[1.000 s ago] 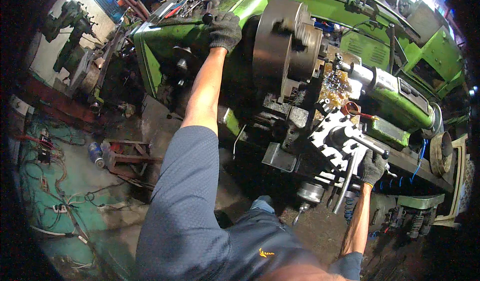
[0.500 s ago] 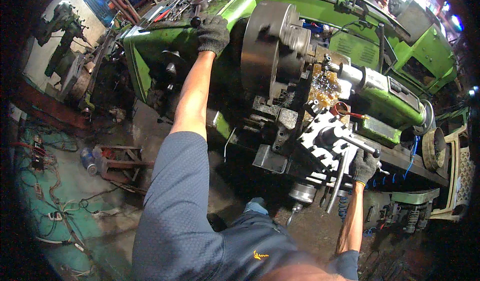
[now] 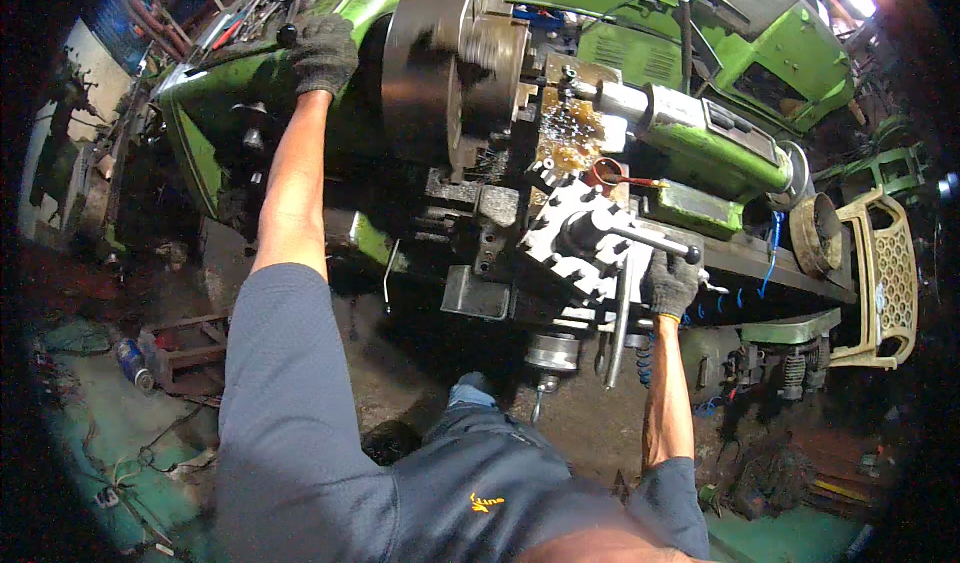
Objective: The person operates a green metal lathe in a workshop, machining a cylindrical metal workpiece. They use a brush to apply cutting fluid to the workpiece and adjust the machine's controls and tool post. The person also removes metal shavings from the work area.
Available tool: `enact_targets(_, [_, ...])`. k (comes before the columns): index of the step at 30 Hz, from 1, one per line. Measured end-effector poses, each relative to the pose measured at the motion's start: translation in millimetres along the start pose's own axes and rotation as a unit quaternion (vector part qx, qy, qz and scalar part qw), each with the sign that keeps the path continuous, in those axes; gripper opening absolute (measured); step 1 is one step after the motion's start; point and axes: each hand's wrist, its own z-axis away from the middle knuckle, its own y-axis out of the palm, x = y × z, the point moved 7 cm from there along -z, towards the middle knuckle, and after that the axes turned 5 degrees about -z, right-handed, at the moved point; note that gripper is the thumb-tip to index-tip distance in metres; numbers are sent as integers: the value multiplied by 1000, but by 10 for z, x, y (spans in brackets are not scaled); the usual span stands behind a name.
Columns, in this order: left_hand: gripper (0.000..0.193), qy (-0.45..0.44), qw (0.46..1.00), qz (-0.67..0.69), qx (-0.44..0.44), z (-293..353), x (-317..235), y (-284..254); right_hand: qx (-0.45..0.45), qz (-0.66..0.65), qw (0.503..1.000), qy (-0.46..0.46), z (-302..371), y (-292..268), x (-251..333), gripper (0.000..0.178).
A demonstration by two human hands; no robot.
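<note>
In front of me stands a green metal lathe with a large dark chuck (image 3: pixel 430 68), its jaws blurred by spinning. My left hand (image 3: pixel 325 55), in a dark knit glove, is closed round a lever on top of the headstock; the lever's black knob (image 3: pixel 287 36) sticks out beside the fingers. My right hand (image 3: pixel 670 283), gloved too, is closed beside the tool post (image 3: pixel 580 233), below its long handle (image 3: pixel 645 238). What its fingers hold is hidden; a small silver tip shows past them. Metal chips and brown oil cover the slide (image 3: pixel 570 133) behind the tool post.
A red cup with a brush (image 3: pixel 605 175) sits behind the tool post. The tailstock (image 3: pixel 715 143) lies to the right, with its handwheel (image 3: pixel 793 173). A cream plastic chair (image 3: pixel 885 278) stands at far right. Hand tools (image 3: pixel 255 18) lie on the headstock.
My view has turned to the right, so the lathe sits further left and higher in the picture. Both hands keep their places on the machine, and the chuck's jaws stay blurred.
</note>
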Motion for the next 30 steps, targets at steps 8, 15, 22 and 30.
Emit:
enact_targets(8, [22, 5, 999, -36, 16, 10, -32, 0, -14, -74, 997, 26, 23, -114, 110, 20])
enact_targets(15, [22, -4, 1000, -21, 23, 26, 52, 125, -40, -33, 999, -13, 27, -102, 71, 23])
enact_targets(22, [19, 12, 1000, -17, -16, -17, -54, -112, 3, -17, 1000, 22, 6, -117, 51, 24])
enact_targets(30, [12, 2, 998, 15, -63, 24, -42, -185, -2, -41, 999, 13, 21, -60, 42, 22])
